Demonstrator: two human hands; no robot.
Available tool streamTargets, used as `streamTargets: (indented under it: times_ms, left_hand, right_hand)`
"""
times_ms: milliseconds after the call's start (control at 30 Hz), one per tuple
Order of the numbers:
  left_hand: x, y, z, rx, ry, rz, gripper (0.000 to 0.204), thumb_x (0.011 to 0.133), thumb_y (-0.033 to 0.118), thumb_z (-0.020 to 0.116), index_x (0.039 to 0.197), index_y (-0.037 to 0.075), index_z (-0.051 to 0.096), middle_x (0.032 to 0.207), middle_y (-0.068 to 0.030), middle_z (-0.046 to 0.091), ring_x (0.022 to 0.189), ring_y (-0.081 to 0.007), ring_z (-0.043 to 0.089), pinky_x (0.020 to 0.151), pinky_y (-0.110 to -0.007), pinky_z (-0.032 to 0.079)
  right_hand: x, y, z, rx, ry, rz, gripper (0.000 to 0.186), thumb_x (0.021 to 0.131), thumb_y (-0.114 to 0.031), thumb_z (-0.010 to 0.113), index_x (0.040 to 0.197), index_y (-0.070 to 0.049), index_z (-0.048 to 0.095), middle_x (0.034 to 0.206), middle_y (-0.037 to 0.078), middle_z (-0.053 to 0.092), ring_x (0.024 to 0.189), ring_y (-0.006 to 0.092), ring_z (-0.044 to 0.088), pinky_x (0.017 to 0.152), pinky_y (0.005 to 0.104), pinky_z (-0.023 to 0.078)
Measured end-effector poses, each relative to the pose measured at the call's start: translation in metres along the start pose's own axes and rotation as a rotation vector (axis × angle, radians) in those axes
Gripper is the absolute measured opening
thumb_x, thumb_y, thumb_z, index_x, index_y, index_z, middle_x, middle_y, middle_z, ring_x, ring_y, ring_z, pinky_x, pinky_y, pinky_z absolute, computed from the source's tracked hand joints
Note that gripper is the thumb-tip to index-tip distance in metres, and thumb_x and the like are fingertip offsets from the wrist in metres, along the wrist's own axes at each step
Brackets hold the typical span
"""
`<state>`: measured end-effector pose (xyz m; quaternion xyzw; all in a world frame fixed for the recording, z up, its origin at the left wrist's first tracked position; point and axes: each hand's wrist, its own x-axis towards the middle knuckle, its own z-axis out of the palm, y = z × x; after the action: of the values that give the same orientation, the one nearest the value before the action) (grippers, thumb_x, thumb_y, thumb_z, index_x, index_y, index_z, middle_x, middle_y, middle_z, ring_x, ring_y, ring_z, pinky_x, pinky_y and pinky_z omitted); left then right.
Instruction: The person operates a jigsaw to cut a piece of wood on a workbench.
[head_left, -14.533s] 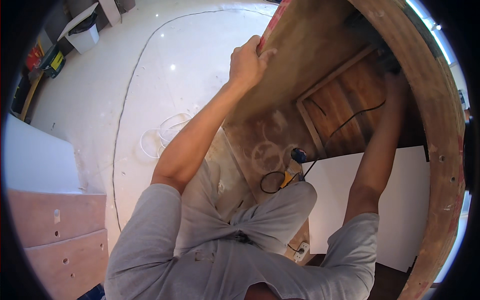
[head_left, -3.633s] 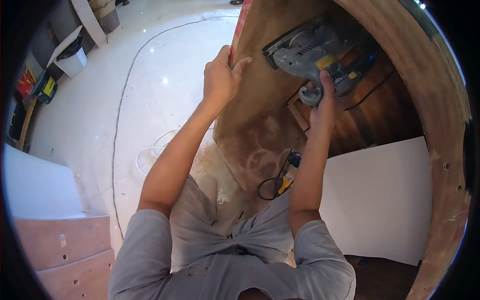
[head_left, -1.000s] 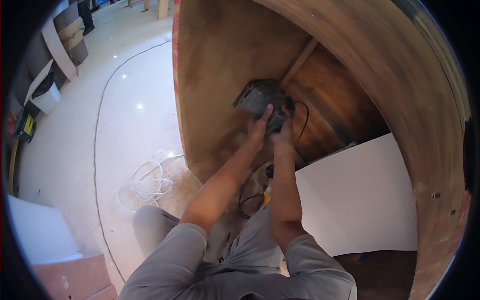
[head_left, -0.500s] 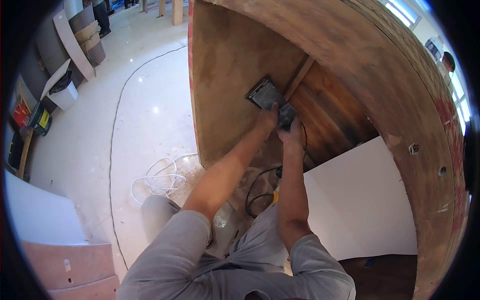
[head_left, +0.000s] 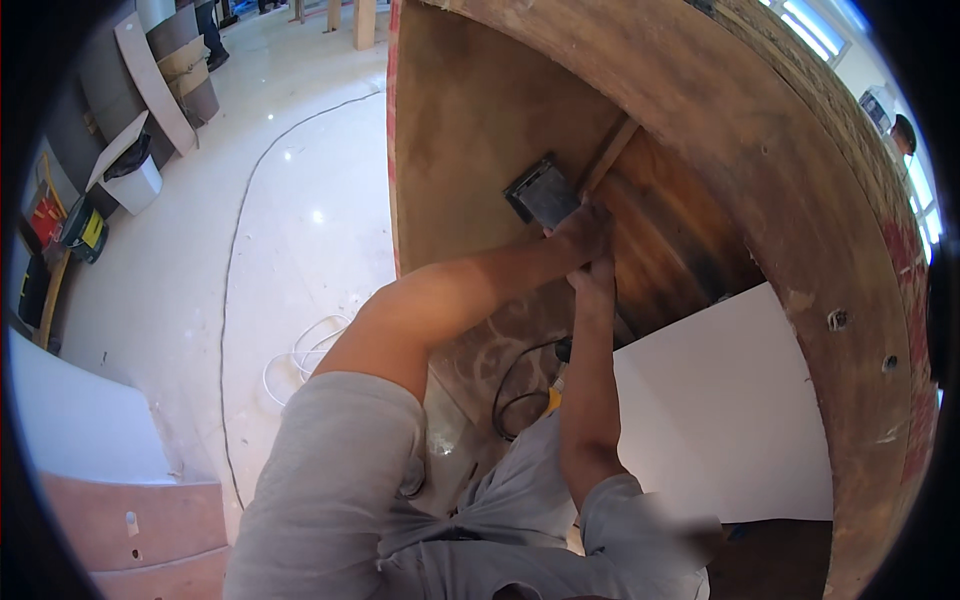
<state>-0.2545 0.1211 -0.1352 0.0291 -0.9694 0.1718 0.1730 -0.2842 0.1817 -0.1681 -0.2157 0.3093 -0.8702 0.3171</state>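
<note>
While a cabinet (head_left: 800, 180) curves along the right, its panel (head_left: 460, 130) rising at left and a white sheet (head_left: 720, 410) reaching its curved edge, a sander (head_left: 549, 194) sits against or just off the panel's inner face, near the back edge. The left hand (head_left: 585, 230) curls over the sander's near end; the right hand (head_left: 597, 266) is just below, its grip too hidden to tell.

Rear of the grey power tool (head_left: 550, 196) out of sight behind the left grip (head_left: 585, 235), right grip (head_left: 592, 272) only partly visible
</note>
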Motion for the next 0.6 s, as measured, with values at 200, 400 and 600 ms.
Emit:
streamTargets:
  times_ms: [200,400,600]
  left_hand:
    - [0.024,-0.015,-0.004,0.033,0.004,0.007,0.054,0.076,0.033,0.065,0.123,0.008,0.057,0.126,-0.0096,0.055,0.124,-0.0266,0.046,0.102,-0.044,0.037]
    - [0.052,0.007,-0.045,-0.238,-0.158,-0.049,0.054,0.07,0.041,0.072,0.115,0.01,0.065,0.116,-0.0072,0.062,0.111,-0.0236,0.056,0.091,-0.039,0.044]
    - [0.103,-0.02,-0.039,0.142,-0.084,-0.074,0.038,0.074,0.037,0.071,0.105,0.015,0.07,0.103,-0.0033,0.068,0.104,-0.0242,0.061,0.09,-0.037,0.043]
  right_hand:
    - [0.015,-0.012,-0.022,0.532,-0.285,0.273,0.045,0.102,-0.039,0.032,0.138,-0.013,0.041,0.141,0.007,0.044,0.131,0.0208,0.04,0.107,0.0416,0.036]
    - [-0.013,-0.057,-0.026,-0.391,0.501,0.527,0.055,0.097,-0.048,0.041,0.126,-0.002,0.05,0.128,0.014,0.056,0.118,0.0309,0.054,0.097,0.0448,0.044]
    - [0.004,-0.052,-0.046,-1.5,0.176,-0.07,0.055,0.096,-0.036,0.049,0.134,0.002,0.036,0.138,0.021,0.043,0.129,0.0277,0.044,0.095,0.0421,0.045]
